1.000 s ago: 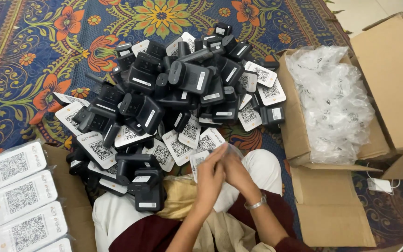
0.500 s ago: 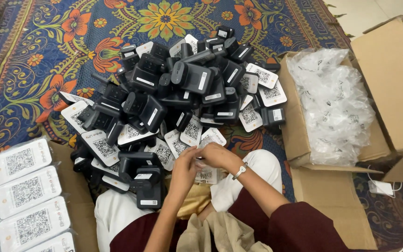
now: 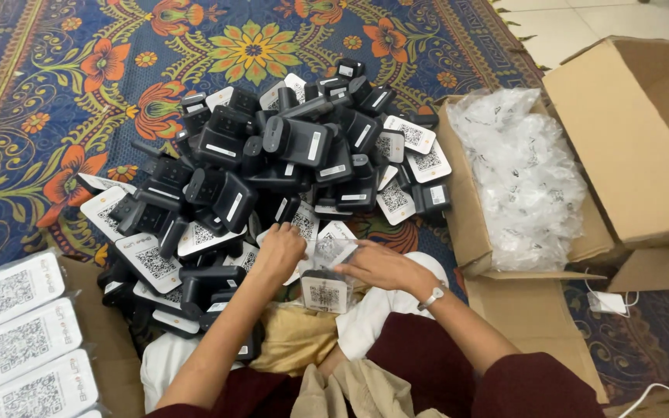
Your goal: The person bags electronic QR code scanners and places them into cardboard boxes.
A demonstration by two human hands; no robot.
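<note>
Beside the pile of black devices (image 3: 272, 162) on the floral rug (image 3: 56, 101), your left hand (image 3: 279, 249) rests open on a device at the pile's near edge. Your right hand (image 3: 381, 267) pinches a clear bag (image 3: 334, 251) over one white-faced unit (image 3: 325, 292). Bagging appears underway; next, seat the unit fully. Two cardboard boxes (image 3: 629, 139) flank the pile; four bagged units (image 3: 13, 333) show left of it.

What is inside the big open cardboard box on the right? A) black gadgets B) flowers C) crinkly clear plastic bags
C: the cardboard box beside the heap of black devices is filled with crumpled clear plastic bags.
</note>
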